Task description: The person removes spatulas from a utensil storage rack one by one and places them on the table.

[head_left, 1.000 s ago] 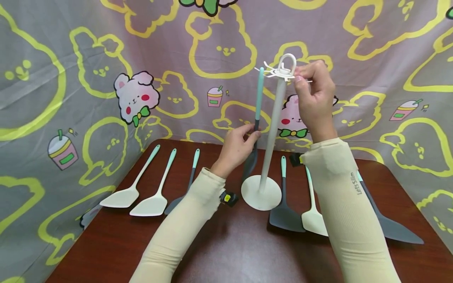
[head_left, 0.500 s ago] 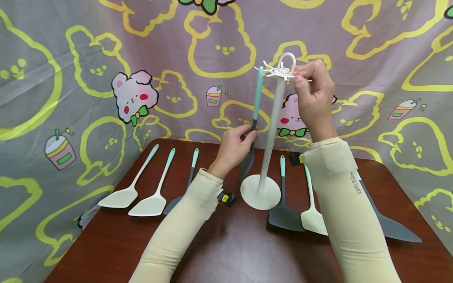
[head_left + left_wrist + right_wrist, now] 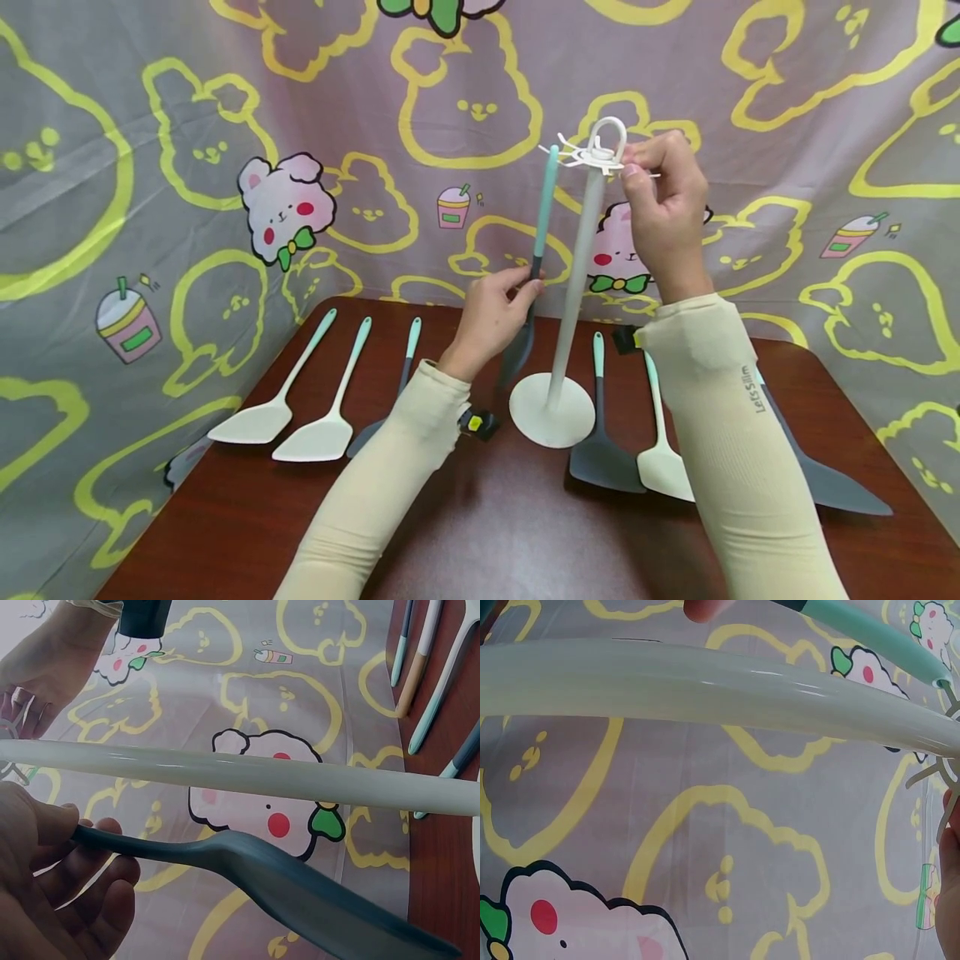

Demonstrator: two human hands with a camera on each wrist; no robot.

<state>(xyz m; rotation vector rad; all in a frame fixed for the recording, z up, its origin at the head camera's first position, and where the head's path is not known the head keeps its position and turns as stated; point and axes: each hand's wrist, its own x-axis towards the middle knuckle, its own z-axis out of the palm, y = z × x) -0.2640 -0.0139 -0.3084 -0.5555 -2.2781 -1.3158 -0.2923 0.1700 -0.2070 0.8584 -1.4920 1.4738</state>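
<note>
In the head view, my left hand (image 3: 491,317) pinches the dark shaft of a spatula (image 3: 546,200) with a mint handle. Its handle end meets a hook at the top of a white utensil stand (image 3: 573,292); in the right wrist view a hook tip sits at the hole in the mint handle (image 3: 885,637). The dark blade (image 3: 300,889) hangs below, left of the pole, apart from it. My right hand (image 3: 667,208) pinches a hook on the right of the hook ring (image 3: 596,157). Only a bit of the right hand (image 3: 951,862) shows at its own wrist view's edge.
Two white spatulas (image 3: 258,421) (image 3: 322,435) and a dark one (image 3: 367,433) lie left on the brown table (image 3: 480,533). Right of the stand's round base (image 3: 551,429) lie a dark spatula (image 3: 603,462), a white one (image 3: 663,471) and another dark one (image 3: 843,487). A patterned cloth hangs behind.
My left hand has shifted slightly left, and the spatula's lower end has swung left with it, so it tilts more. The right hand and the stand stay about where they were.
</note>
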